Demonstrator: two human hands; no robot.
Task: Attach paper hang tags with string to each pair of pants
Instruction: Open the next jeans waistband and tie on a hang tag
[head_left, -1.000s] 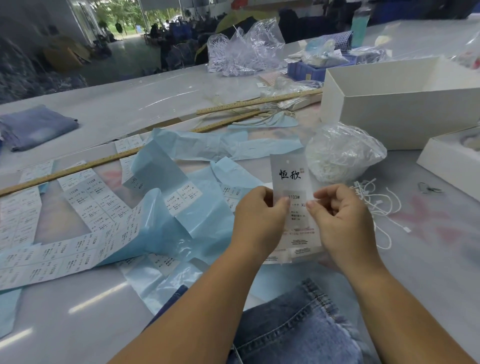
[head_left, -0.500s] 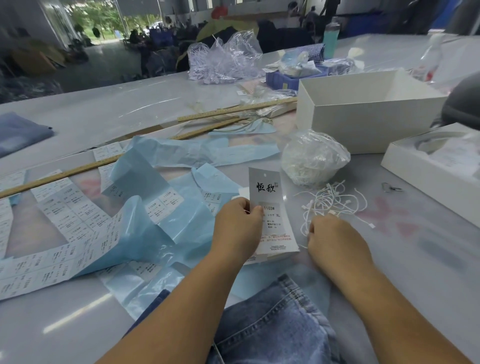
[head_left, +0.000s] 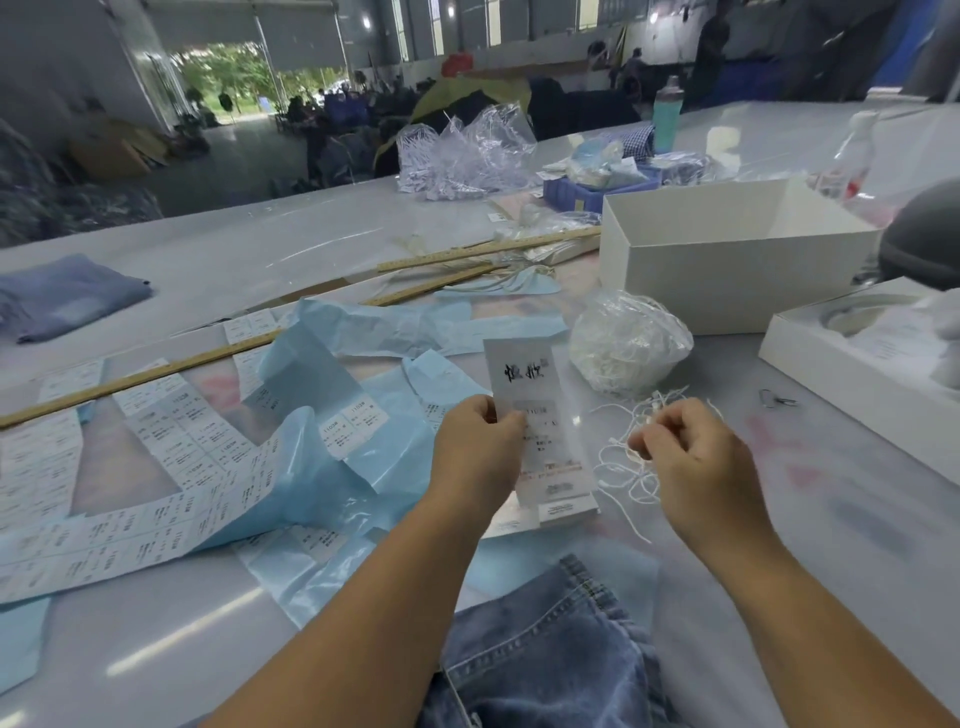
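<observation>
My left hand (head_left: 480, 449) pinches a white paper hang tag (head_left: 535, 410) with black characters and holds it upright over the table. To its right, my right hand (head_left: 691, 457) pinches a white string (head_left: 621, 457) lifted from a loose pile of strings on the table. A clear bag (head_left: 628, 343) full of more strings lies just beyond. Blue denim pants (head_left: 545, 654) lie at the near edge between my forearms.
Blue backing paper and sheets of white labels (head_left: 171, 457) cover the left of the table. Wooden rulers (head_left: 130, 371) lie across it. White open boxes (head_left: 727, 260) stand at the right. Folded denim (head_left: 62, 296) lies far left. A small metal clip (head_left: 774, 400) lies near the right box.
My right hand let go of the tag, dropped to the string pile and now lifts a string. My left hand keeps holding the tag upright.
</observation>
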